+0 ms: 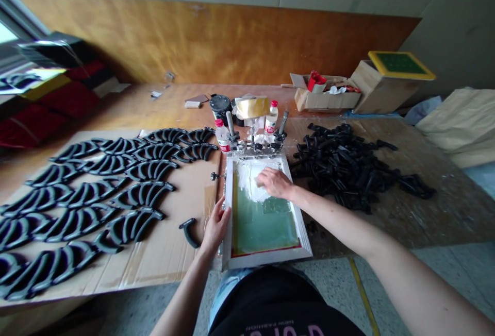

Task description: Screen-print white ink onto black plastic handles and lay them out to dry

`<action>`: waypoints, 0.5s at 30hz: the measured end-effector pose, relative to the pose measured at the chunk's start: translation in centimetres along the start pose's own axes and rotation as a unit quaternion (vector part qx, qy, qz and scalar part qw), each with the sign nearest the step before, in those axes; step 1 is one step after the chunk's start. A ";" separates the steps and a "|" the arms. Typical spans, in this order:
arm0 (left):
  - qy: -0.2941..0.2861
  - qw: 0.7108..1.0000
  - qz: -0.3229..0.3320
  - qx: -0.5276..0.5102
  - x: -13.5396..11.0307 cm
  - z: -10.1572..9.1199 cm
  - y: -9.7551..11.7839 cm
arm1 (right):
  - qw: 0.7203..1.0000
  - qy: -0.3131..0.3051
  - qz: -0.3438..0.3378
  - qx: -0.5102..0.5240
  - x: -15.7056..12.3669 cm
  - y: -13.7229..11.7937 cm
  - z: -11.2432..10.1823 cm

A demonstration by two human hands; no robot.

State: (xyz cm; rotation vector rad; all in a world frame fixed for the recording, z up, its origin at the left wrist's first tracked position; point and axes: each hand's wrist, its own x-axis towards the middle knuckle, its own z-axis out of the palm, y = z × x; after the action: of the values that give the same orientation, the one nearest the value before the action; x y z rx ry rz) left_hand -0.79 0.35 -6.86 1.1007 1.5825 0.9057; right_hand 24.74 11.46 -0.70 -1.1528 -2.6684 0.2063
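A screen printing frame (303, 228) with a pale wooden border and green mesh lies in front of me, hinged to a metal clamp (255, 145) at its far end. Thick white ink (247, 171) is smeared over the mesh's far half. My right hand (275, 182) is closed over that ink, on what looks like a small squeegee, mostly hidden by the fingers. At the frame's left border, my left hand (217, 225) grips the edge. One curved black handle-like piece (189, 233) lies on the cardboard just left of that hand.
Rows of curved black pieces (88, 191) cover the cardboard (154, 258) at left. A heap of black pieces (344, 166) lies at right. Behind the clamp stand red-capped bottles (271, 118) and a black tub (219, 106). An open carton (328, 100) sits at back right.
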 end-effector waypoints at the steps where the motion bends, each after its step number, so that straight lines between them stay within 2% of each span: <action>1: -0.002 1.000 -0.003 -0.003 0.0 0.0 -0.1 | 0.999 -0.010 -0.050 0.010 -0.9 -0.2 -0.3; 3: 0.001 1.000 -0.006 -0.003 -0.2 0.1 0.0 | 0.992 -0.029 -0.121 0.035 -1.9 -0.4 -1.0; 4: 0.003 1.000 -0.006 -0.002 -0.3 0.1 0.1 | 0.989 -0.031 -0.134 0.045 -2.1 -0.4 -1.2; 8: 0.008 1.000 -0.018 -0.009 -1.0 0.0 1.6 | 0.996 0.033 -0.081 0.026 -1.7 -0.2 -0.7; 10: 0.008 0.999 -0.028 -0.018 -1.3 0.0 2.5 | 0.995 0.060 -0.085 0.007 -2.1 -0.5 0.2; 13: 0.015 0.999 -0.037 -0.027 -1.7 0.0 3.6 | 0.991 0.059 -0.117 0.028 -2.7 -0.7 0.7; 15: 0.015 0.998 -0.043 -0.035 -2.0 -0.2 4.3 | 0.992 0.068 -0.088 0.059 -1.8 -0.5 0.0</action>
State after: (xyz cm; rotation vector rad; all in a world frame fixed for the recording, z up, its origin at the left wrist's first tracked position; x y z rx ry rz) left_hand 0.20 -0.18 -2.26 0.9672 1.5989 0.9175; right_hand 25.62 9.83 -0.86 -0.8590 -2.5806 0.2422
